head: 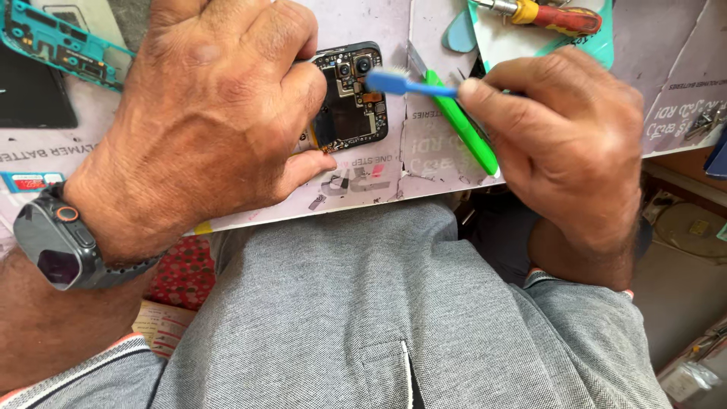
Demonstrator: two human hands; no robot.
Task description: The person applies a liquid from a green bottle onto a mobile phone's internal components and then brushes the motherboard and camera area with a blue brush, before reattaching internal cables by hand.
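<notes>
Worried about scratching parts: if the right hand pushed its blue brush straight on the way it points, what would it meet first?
The right hand points the blue brush leftward; its head already sits at the opened phone, by the camera lenses. Straight on, it would likely meet the left hand holding the phone.

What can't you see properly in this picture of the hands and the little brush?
- Most of the opened phone: the left hand covers it in the head view.
- The blue brush handle's end: hidden inside the right hand.
- The screwdriver: cut off by the top edge.
- The teal phone frame: cut off at the top-left corner.
- The brush bristles: too small to make out.
</notes>
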